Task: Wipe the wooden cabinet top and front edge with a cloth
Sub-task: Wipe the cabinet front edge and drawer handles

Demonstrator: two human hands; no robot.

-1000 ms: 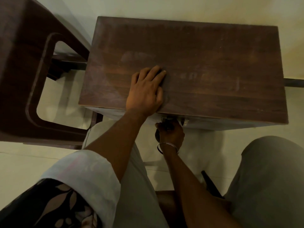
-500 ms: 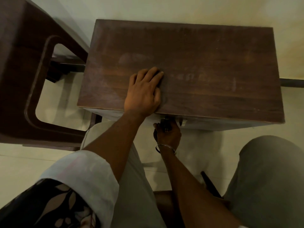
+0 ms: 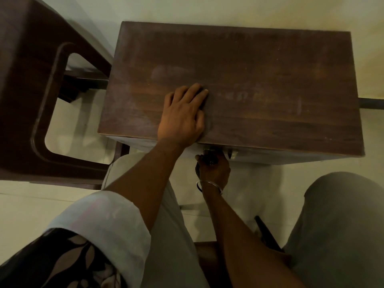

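At nine to ten o'clock of the view stands a dark wooden chair point(image 3: 25, 96), and its rounded cut-out shows the pale tiled floor point(image 3: 68, 129) beneath. From seven o'clock the person's left arm enters in a dark leaf-patterned sleeve point(image 3: 52, 265) with a turned-back white cuff point(image 3: 104, 221). The bare forearm runs up toward one o'clock to the wooden cabinet point(image 3: 259, 65), which fills the upper middle and right of the view. Its top is dark brown, with dull smudges and pale streaks across the grain. The left hand point(image 3: 181, 118) lies flat on that top, close to the front edge point(image 3: 291, 150). It is palm down, with fingers straight and close together pointing to about one o'clock, and it holds nothing. Just under the edge, at five o'clock from the left hand, the right hand point(image 3: 215, 170) reaches against the cabinet's front. Its fingers are curled around a small dark object point(image 3: 210, 158) beside a pale metal fitting point(image 3: 232, 153); what the object is cannot be told. A thin metal bangle point(image 3: 212, 185) circles the right wrist, and that forearm runs down toward five o'clock. Grey trousers point(image 3: 342, 225) cover the knee at four o'clock and the thigh below the left arm. At three o'clock a thin dark bar point(image 3: 372, 103) juts out from behind the cabinet against the pale floor.
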